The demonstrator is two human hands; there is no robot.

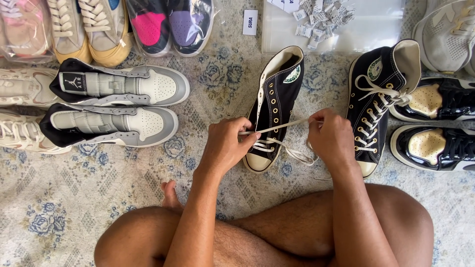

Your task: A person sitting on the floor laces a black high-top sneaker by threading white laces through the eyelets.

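Between the two hands, a cream lace (282,126) is pulled tight in a line. The left hand (225,146) pinches one end of it, and the right hand (330,138) pinches the other end, so each grip is closed on the lace. The lace runs through the lowest holes of a black high-top shoe (275,99), which lies on the rug (59,198) just past the hands. More lace lies in loose loops by the toe of that shoe. A second black high-top shoe (378,94), already laced up, sits just to the right. Two shiny black and gold shoes (435,123) lie past it. Well off to the left are two grey and white shoes (118,104). Small white packets (321,20) lie on a clear bag up top.
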